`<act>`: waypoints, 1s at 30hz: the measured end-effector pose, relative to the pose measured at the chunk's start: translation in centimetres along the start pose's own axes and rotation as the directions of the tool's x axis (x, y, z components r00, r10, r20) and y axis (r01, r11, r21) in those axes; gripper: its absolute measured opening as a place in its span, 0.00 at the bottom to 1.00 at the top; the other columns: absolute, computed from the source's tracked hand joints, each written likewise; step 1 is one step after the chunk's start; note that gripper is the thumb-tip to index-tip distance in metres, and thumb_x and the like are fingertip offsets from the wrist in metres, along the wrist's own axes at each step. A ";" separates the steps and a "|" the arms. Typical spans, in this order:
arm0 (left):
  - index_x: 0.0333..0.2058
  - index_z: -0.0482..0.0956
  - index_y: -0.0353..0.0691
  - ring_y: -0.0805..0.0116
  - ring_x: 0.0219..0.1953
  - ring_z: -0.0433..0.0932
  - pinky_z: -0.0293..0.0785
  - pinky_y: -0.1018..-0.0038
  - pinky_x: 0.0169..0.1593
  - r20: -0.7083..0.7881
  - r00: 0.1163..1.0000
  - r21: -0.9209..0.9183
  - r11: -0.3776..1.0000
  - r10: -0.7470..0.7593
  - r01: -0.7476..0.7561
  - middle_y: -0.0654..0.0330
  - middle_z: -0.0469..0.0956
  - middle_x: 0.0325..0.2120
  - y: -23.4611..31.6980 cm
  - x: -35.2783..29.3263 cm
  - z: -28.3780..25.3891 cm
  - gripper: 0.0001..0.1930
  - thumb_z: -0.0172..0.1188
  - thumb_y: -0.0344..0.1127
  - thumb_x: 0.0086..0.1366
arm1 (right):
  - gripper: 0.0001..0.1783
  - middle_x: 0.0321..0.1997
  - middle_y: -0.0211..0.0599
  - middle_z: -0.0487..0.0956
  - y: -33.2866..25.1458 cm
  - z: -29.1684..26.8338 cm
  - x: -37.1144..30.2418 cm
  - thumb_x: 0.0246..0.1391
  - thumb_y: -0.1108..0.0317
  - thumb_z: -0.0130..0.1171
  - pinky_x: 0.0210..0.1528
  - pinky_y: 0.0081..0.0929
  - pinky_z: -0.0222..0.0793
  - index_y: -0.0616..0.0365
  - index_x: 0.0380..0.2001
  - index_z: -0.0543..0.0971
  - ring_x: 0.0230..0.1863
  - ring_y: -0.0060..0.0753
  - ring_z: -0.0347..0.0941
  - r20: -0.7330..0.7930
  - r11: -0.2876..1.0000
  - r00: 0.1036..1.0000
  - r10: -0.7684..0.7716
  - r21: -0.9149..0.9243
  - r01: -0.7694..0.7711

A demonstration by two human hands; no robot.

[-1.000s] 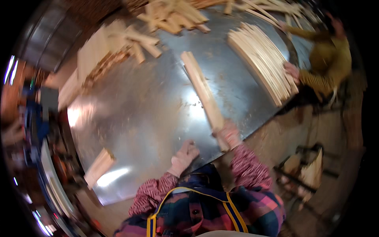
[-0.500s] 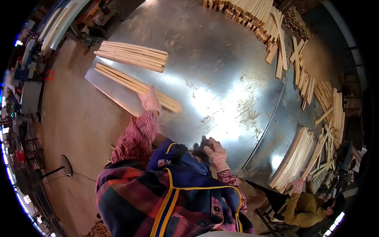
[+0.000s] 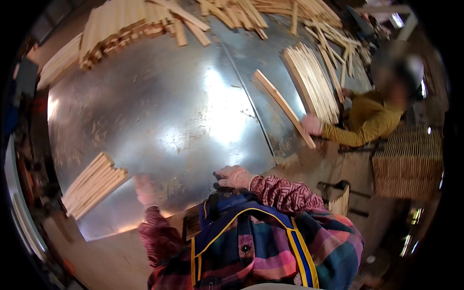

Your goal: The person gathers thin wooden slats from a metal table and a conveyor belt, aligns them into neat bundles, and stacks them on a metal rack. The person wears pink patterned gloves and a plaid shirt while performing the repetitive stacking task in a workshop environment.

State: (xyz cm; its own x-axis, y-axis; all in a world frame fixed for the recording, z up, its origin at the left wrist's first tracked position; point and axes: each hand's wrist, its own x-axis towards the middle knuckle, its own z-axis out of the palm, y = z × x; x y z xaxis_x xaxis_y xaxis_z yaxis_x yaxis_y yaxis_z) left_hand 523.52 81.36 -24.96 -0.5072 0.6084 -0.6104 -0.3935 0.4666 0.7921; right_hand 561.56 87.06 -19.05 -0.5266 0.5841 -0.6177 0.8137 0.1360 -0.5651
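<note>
From where I stand, taking the metal tabletop (image 3: 121, 111) as a clock, the person's left hand (image 3: 147, 189), pink-gloved, is at six, too blurred for me to tell how far it's open, just right of a bundle of pale wooden strips (image 3: 94, 186) lying towards eight. The right hand (image 3: 235, 177) sits at four, loosely open, fingers slightly bent over the table's near edge. At three, a co-worker (image 3: 369, 123) touches a lone strip (image 3: 284, 107). Whether the blue apron (image 3: 227, 212) bears lettering, I can't tell.
</note>
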 end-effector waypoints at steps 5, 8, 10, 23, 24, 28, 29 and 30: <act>0.70 0.57 0.49 0.68 0.35 0.78 0.78 0.73 0.36 0.469 0.731 0.159 0.767 0.496 -0.622 0.58 0.76 0.43 -15.0 -3.0 15.4 0.29 0.50 0.35 0.72 | 0.30 0.54 0.48 0.77 6.1 -2.7 -3.3 0.56 0.48 0.55 0.59 0.41 0.69 0.50 0.59 0.74 0.56 0.52 0.72 -0.298 0.992 0.954 -0.016 0.113 0.051; 0.68 0.60 0.43 0.70 0.34 0.77 0.76 0.75 0.36 0.581 0.814 0.470 0.824 -0.018 -0.317 0.62 0.78 0.32 -12.6 -10.6 28.5 0.29 0.53 0.37 0.71 | 0.30 0.58 0.51 0.75 12.3 -9.7 -6.6 0.54 0.55 0.51 0.65 0.43 0.62 0.55 0.60 0.72 0.61 0.51 0.69 -0.505 0.943 0.797 0.332 0.146 -0.300; 0.67 0.62 0.40 0.70 0.35 0.78 0.75 0.75 0.37 0.683 0.727 0.550 0.704 -0.069 -0.450 0.61 0.78 0.33 -12.6 -12.2 34.4 0.30 0.56 0.40 0.69 | 0.38 0.55 0.50 0.76 20.7 -12.0 -8.3 0.51 0.50 0.58 0.63 0.44 0.65 0.54 0.64 0.68 0.61 0.52 0.70 -0.620 0.776 0.598 0.508 0.028 -0.631; 0.68 0.57 0.47 0.70 0.27 0.74 0.71 0.76 0.27 0.404 0.896 0.446 0.895 -0.186 -0.015 0.59 0.75 0.32 -13.2 -20.2 54.1 0.34 0.59 0.28 0.65 | 0.21 0.40 0.52 0.81 27.0 -14.3 -12.2 0.53 0.56 0.57 0.47 0.47 0.73 0.61 0.44 0.77 0.44 0.56 0.77 -0.530 0.987 0.841 -0.105 0.046 0.153; 0.68 0.57 0.46 0.70 0.27 0.74 0.72 0.75 0.27 0.366 0.929 0.244 0.969 -0.054 -0.040 0.59 0.75 0.32 -12.8 -19.8 53.1 0.34 0.58 0.27 0.65 | 0.22 0.42 0.53 0.80 25.3 -13.9 -10.6 0.53 0.57 0.58 0.48 0.47 0.73 0.61 0.46 0.77 0.45 0.55 0.77 -0.597 0.955 0.798 -0.081 0.183 0.234; 0.71 0.49 0.50 0.71 0.33 0.74 0.74 0.75 0.33 0.162 0.955 -0.151 0.962 0.249 -0.226 0.60 0.73 0.36 -8.5 -18.4 44.6 0.39 0.58 0.26 0.65 | 0.23 0.41 0.54 0.80 17.0 -19.2 -11.0 0.55 0.57 0.58 0.47 0.43 0.75 0.62 0.47 0.75 0.45 0.54 0.77 -0.141 0.913 0.907 -0.396 0.047 0.406; 0.71 0.46 0.51 0.71 0.34 0.74 0.74 0.75 0.35 0.105 0.944 -0.204 0.935 0.314 -0.289 0.61 0.72 0.38 -6.9 -18.1 41.9 0.41 0.59 0.26 0.65 | 0.22 0.42 0.51 0.80 19.2 -16.4 -10.1 0.55 0.56 0.58 0.48 0.41 0.74 0.59 0.47 0.75 0.46 0.51 0.77 -0.259 0.842 0.810 -0.526 -0.026 0.538; 0.73 0.42 0.54 0.76 0.30 0.66 0.70 0.84 0.35 0.053 0.933 -0.249 0.910 0.356 -0.333 0.66 0.68 0.35 -7.1 -16.3 38.7 0.41 0.54 0.28 0.68 | 0.20 0.42 0.48 0.80 19.8 -15.6 -10.1 0.55 0.56 0.59 0.48 0.40 0.73 0.57 0.46 0.75 0.46 0.48 0.76 -0.245 0.857 0.829 -0.503 -0.019 0.515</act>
State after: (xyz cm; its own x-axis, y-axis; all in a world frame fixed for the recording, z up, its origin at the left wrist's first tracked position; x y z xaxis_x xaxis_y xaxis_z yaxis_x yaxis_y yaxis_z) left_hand 564.27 93.04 -20.52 -0.5724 0.7679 -0.2876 -0.3798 0.0626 0.9229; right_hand 586.84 96.29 -15.47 -0.7855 0.6117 -0.0939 0.4311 0.4320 -0.7922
